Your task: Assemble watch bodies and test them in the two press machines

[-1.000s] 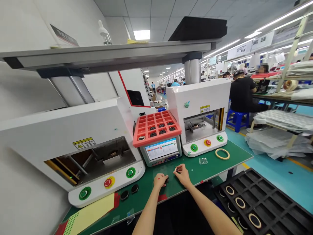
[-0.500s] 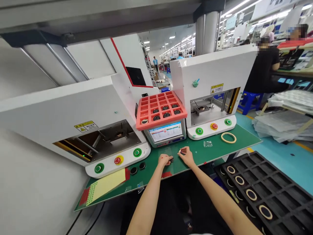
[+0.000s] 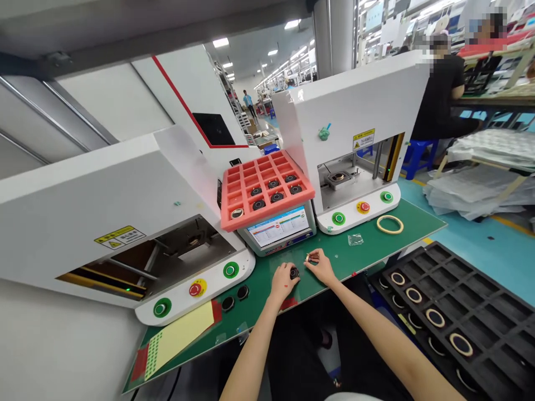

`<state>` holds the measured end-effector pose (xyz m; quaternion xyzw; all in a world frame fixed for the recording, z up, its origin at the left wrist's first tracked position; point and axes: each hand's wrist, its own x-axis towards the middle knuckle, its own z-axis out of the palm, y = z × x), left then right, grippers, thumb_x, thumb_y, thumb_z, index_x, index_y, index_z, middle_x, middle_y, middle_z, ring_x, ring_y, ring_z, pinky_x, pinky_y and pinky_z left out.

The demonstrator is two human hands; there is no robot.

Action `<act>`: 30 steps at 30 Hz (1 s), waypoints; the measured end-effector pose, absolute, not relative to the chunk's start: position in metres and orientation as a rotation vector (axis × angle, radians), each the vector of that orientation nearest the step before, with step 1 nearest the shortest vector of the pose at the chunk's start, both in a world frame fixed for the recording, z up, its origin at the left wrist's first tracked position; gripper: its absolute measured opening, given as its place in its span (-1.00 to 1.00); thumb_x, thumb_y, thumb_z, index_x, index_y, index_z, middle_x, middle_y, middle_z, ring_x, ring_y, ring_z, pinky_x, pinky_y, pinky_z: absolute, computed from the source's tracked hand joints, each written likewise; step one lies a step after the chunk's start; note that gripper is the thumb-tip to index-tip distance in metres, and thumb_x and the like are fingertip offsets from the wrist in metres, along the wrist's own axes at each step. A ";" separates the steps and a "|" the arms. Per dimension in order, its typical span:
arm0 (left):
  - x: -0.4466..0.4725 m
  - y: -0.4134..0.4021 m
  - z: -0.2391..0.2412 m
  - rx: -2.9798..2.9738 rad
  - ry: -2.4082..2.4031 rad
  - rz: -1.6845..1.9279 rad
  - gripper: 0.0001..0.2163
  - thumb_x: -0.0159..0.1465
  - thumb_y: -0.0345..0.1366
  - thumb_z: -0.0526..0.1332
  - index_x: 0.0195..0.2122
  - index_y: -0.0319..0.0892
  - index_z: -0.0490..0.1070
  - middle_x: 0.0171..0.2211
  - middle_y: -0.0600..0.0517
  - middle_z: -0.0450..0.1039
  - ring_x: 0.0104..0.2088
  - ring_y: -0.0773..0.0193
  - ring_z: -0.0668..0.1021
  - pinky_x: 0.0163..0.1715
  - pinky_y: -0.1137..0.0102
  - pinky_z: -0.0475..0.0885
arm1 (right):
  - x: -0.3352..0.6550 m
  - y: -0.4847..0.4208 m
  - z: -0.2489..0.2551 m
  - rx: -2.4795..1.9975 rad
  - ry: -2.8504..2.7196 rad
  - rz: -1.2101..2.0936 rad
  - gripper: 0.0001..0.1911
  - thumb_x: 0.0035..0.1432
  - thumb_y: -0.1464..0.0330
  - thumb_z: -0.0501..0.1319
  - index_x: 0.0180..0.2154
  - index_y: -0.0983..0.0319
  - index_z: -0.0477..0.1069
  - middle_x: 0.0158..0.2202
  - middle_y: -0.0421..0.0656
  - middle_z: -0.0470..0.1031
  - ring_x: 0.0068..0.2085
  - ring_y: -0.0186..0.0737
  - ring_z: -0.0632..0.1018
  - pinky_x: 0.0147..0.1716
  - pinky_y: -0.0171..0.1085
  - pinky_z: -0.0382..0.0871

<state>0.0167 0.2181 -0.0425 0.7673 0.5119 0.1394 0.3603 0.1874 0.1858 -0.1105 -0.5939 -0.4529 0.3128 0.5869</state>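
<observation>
My left hand (image 3: 283, 281) rests on the green mat (image 3: 368, 245), its fingers closed round a small black round part (image 3: 294, 273). My right hand (image 3: 321, 266) is just to its right, pinching a tiny part (image 3: 308, 258) between the fingertips. Both hands lie in front of a small touchscreen unit (image 3: 279, 228). A red compartment tray (image 3: 262, 186) with several black round parts sits on top of that unit. Two more black round parts (image 3: 235, 298) lie on the mat to the left.
White press machines stand left (image 3: 125, 223) and right (image 3: 355, 128), each with green and red buttons. A tape ring (image 3: 390, 224) and a small clear bag (image 3: 355, 239) lie on the mat. A black tray (image 3: 451, 317) of rings sits lower right. A yellow sheet (image 3: 179, 337) lies lower left. People sit behind.
The view has shifted and tilted down. My left hand has turned so the black round part shows at its fingertips; my right hand keeps its pinch close beside it.
</observation>
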 end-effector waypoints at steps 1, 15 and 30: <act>0.017 0.220 -0.045 1.939 1.309 0.377 -0.71 0.32 -0.22 0.23 0.02 -0.23 0.39 0.04 -0.11 0.40 0.01 0.09 0.49 0.00 0.07 0.45 | 0.188 0.186 -0.112 -1.399 -1.074 0.719 -0.69 0.30 0.26 0.21 0.02 0.27 0.38 -0.03 -0.07 0.47 -0.11 -0.16 0.55 -0.13 -0.09 0.51; 0.028 0.251 -0.057 1.641 1.457 0.518 -0.72 0.35 -0.21 0.20 0.01 -0.23 0.39 -0.03 -0.09 0.44 -0.10 0.17 0.54 -0.12 0.18 0.52 | 0.220 0.217 -0.063 -1.652 -1.874 0.499 -0.68 0.30 0.26 0.21 0.02 0.27 0.38 0.02 -0.06 0.44 -0.05 -0.12 0.53 -0.07 -0.04 0.48; -0.113 0.297 0.021 1.963 1.923 0.771 -0.81 0.33 -0.23 0.21 -0.18 -0.26 0.44 -0.22 -0.02 0.51 -0.23 0.24 0.56 -0.15 0.24 0.49 | 0.363 0.246 0.004 -1.652 -2.290 0.184 -0.79 0.33 0.24 0.18 -0.17 0.27 0.45 -0.17 -0.13 0.51 -0.21 -0.25 0.55 -0.16 -0.16 0.49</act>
